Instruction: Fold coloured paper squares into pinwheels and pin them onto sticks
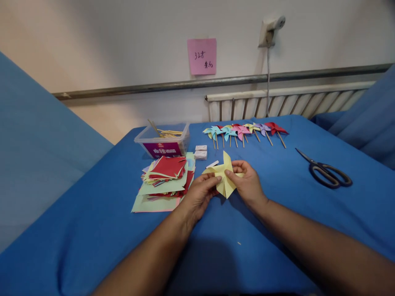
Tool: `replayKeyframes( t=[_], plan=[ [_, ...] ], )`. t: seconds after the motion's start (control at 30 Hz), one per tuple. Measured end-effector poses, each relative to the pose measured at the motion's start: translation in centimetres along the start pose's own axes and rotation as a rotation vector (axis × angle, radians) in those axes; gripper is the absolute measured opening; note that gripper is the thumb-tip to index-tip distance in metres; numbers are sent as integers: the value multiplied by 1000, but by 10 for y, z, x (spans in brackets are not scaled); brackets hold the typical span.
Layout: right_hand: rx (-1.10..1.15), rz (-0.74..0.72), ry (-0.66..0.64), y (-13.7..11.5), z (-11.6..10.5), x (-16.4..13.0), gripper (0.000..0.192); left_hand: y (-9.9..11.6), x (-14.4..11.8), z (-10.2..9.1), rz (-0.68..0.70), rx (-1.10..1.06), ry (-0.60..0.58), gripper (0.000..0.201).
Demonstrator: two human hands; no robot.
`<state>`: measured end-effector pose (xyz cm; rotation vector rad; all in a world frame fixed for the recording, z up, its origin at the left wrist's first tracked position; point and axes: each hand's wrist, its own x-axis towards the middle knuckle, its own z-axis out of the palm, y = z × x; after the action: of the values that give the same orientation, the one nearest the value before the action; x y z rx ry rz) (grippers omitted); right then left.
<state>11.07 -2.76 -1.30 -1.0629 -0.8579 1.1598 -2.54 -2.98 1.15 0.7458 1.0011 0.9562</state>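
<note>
Yellow paper, folded into the vanes of a pinwheel, sits pinched between both hands just above the blue-covered bench, near its middle. In the head view, the left hand grips the sheet's left edge, thumb on top, fingers closed on the paper. The right hand clamps the right side, thumb pressing toward the centre where the flaps meet.

By my reading, this is the folding step: corners are being gathered to the middle, and no stick is on it yet. The next move would call for holding that centre tight while one hand frees itself to reach for a fastener or a stick from the clear plastic box, which stands just behind the stack of coloured paper squares.

One vane points up and away toward the wall, another down toward the person, so the long axis runs roughly near-to-far, slightly tilted.

Beyond lies a row of finished pinwheels; scissors lie well apart to the right.
</note>
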Motion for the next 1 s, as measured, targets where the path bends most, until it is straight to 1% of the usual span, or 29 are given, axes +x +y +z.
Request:
replayKeyframes(
  t=[0.07, 0.17, 0.3, 0.47, 0.67, 0.77, 0.83, 0.93, 1.0],
  plan=[
    [-1, -22, 17, 2, 0, -1, 39, -2, -1, 2, -13, -48, 12, 24],
    [14, -4, -10, 3, 3, -3, 40, -4, -1, 2, 14, -73, -7, 24],
    [63, 19, -73, 3, 6, -6, 40, -4, 0, 2, 50, -43, 38, 26],
    [87, 35, -99, 5, 5, -5, 41, -3, 0, 2, 40, 5, 4, 29],
    [86, 38, -133, 6, 4, -6, 38, -3, 1, 0, 41, -6, 21, 29],
    [14, -53, -128, 4, 2, -8, 32, 0, 2, -2, 43, -34, 40, 28],
    [-45, -127, -155, 3, -1, -10, 31, 2, 3, -4, 54, -67, 63, 27],
    [-125, -246, -194, 2, -4, -11, 38, 7, 3, -6, 72, -106, 99, 23],
    [-212, -375, -193, 1, -5, -11, 43, 10, 2, -7, 89, -122, 117, 19]
  ],
)
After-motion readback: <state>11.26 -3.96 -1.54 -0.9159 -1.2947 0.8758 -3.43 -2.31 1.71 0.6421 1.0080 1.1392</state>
